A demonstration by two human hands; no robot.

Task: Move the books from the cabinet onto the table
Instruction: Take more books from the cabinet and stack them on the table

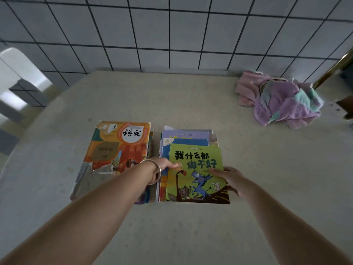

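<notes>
Single head-worn view, looking forward and down, close over the table (191, 236), tiled wall (172, 31) beyond

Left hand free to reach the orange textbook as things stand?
Probably yes: the left hand holds the green picture book, but its forearm already lies over the orange textbook, and nothing sits on that cover.

Two stacks of books lie flat, side by side, on the pale table (191, 236). The left stack is topped by a worn orange textbook (116, 150) with a torn cover, lying under the left wrist and reaching out beyond the left hand (162, 165). Between the two hands, the green picture book (196, 175) with a blue donkey caps the right stack (186, 137), its left edge pinched by the left hand and its right edge held by the right hand (229, 178).
</notes>
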